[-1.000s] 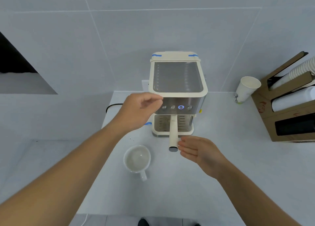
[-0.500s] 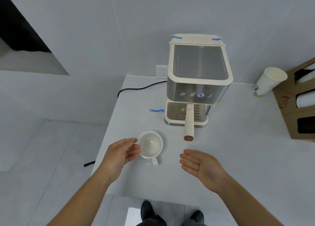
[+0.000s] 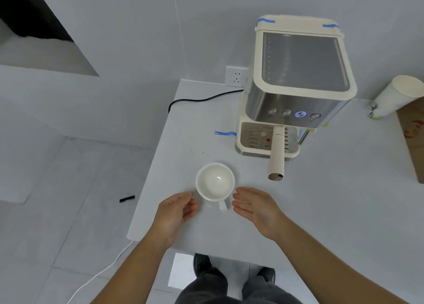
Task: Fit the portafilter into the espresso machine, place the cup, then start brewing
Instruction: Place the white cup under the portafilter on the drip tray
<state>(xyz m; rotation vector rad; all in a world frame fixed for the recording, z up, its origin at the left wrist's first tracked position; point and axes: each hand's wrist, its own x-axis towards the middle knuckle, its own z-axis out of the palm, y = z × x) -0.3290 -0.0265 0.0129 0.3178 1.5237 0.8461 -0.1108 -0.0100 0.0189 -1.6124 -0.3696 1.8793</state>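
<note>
A cream and steel espresso machine [image 3: 296, 92] stands at the back of the white table [image 3: 321, 212], one of its front buttons lit blue. The portafilter sits in the machine, its cream handle [image 3: 277, 153] pointing toward me over the drip tray. An empty white cup [image 3: 215, 181] rests on the table left of the handle, its own handle facing me. My left hand [image 3: 175, 212] is open just left of the cup, fingertips close to its rim. My right hand [image 3: 257, 206] is open just right of the cup, palm turned toward it. Neither hand holds anything.
A black power cord [image 3: 197, 100] runs from the machine toward a wall socket [image 3: 236, 76]. A paper cup [image 3: 397, 96] and a brown cardboard holder [image 3: 413, 134] stand at the right. Blue tape [image 3: 224, 133] marks the table. The table's left edge drops to the floor.
My left hand came down from the machine's top to the cup's left side. My right hand moved left from the portafilter handle to the cup's right side. The view shifted left.
</note>
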